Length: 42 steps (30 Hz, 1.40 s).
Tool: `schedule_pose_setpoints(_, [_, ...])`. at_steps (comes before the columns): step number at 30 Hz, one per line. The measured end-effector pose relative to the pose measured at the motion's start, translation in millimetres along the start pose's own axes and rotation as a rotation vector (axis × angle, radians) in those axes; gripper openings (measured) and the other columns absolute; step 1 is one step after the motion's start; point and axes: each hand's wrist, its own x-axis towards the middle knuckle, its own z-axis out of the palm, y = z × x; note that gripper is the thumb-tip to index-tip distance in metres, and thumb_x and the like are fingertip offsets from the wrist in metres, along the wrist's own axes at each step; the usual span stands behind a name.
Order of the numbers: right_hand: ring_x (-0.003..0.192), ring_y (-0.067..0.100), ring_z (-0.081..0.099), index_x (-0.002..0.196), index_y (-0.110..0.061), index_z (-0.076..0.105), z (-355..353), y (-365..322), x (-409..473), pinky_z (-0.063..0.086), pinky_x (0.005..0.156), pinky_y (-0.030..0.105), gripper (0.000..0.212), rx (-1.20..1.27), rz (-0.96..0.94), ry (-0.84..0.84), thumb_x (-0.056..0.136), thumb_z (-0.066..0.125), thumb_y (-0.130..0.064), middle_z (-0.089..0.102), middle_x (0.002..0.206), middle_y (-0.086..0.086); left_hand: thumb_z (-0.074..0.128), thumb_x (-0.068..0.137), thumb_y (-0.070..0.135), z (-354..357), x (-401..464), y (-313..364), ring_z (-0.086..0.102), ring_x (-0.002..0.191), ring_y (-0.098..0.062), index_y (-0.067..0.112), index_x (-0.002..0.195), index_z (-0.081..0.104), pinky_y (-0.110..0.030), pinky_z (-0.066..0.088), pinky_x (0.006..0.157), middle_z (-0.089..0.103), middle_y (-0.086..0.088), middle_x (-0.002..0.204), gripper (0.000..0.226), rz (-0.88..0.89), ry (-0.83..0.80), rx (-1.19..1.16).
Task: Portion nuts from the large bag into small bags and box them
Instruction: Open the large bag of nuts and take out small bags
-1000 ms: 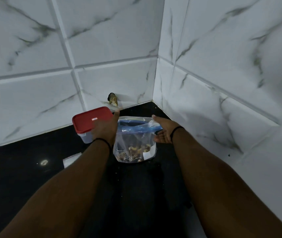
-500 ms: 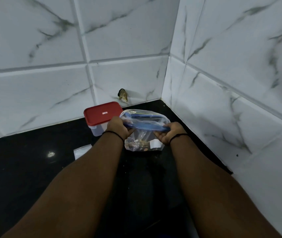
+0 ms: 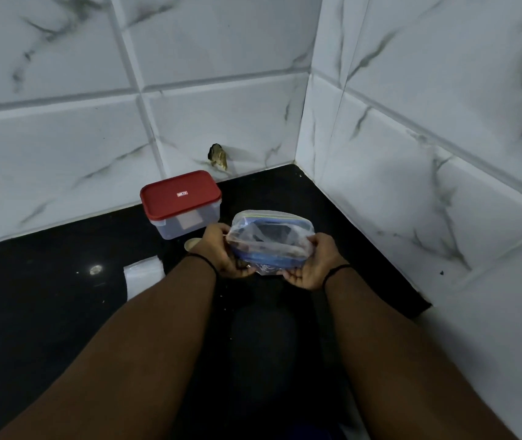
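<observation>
Two white walls [image 3: 221,115] with grey marble lines meet in a corner. The big tiles have straight grooves between them. Below is a shiny black tabletop [image 3: 31,296]. A small broken hole [image 3: 218,157] shows low in the back wall.

Large bag [image 3: 272,236]: we find thin clear plastic, crinkled, glossy, with a blue zip strip.
Box [image 3: 186,222]: we note translucent plastic walls under a smooth red plastic lid [image 3: 180,193].
Countertop [image 3: 47,300]: we record black, polished, reflective stone.
Wall tiles [image 3: 221,119]: we see glossy white marble-pattern.
</observation>
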Motion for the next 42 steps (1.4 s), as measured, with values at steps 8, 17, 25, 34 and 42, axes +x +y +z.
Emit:
schedule_pose_setpoints(8, [0.055,0.020,0.044,0.075,-0.010,0.056,-3.0,-41.2,-19.9,0.040,0.061,0.026,0.016,-0.656,-0.319,0.370,0.080,0.061,-0.024,0.049,0.072,0.010,0.052,0.094,0.044,-3.8,23.3,16.4,0.064,0.090,-0.028,0.007,0.110,0.067,-0.032,0.047,0.070,0.069,-0.012,0.103,0.043,0.737,0.487,0.452])
schedule_pose_setpoints(17, [0.098,0.026,0.065,0.102,-0.012,0.070,24.3,-36.8,-16.3,0.052,0.083,0.036,0.036,-1.666,-0.867,0.400,0.082,0.077,-0.040,0.070,0.104,0.007,0.077,0.081,0.045,4.5,2.1,19.8,0.060,0.092,-0.014,0.017,0.116,0.062,-0.026,0.049,0.076,0.062,0.003,0.102,0.047,1.049,0.122,1.188])
schedule_pose_setpoints(25, [0.106,0.035,0.063,0.099,-0.007,0.069,11.9,-42.1,2.4,0.048,0.086,0.034,0.022,-1.449,-0.815,0.466,0.091,0.067,-0.028,0.069,0.110,0.017,0.059,0.097,0.033,4.5,22.2,15.9,0.064,0.083,-0.021,0.017,0.091,0.067,-0.040,0.054,0.077,0.069,-0.007,0.091,0.019,1.080,0.303,1.232])
schedule_pose_setpoints(34, [0.065,0.023,0.052,0.065,-0.011,0.056,8.8,-56.6,8.7,0.036,0.060,0.029,0.042,-1.271,-0.867,0.487,0.078,0.081,-0.042,0.055,0.070,0.010,0.071,0.085,0.051,33.3,17.1,8.9,0.057,0.087,-0.021,0.014,0.101,0.065,-0.036,0.050,0.074,0.061,-0.007,0.101,0.041,1.238,0.500,1.491])
schedule_pose_setpoints(42, [0.067,0.018,0.058,0.092,0.000,0.071,-33.6,-70.7,4.7,0.048,0.061,0.023,0.036,-0.976,-0.607,0.068,0.088,0.073,-0.035,0.066,0.080,0.013,0.078,0.083,0.038,9.2,18.7,53.6,0.057,0.070,-0.016,0.010,0.084,0.065,-0.027,0.044,0.060,0.063,-0.004,0.077,0.030,0.913,0.192,1.324])
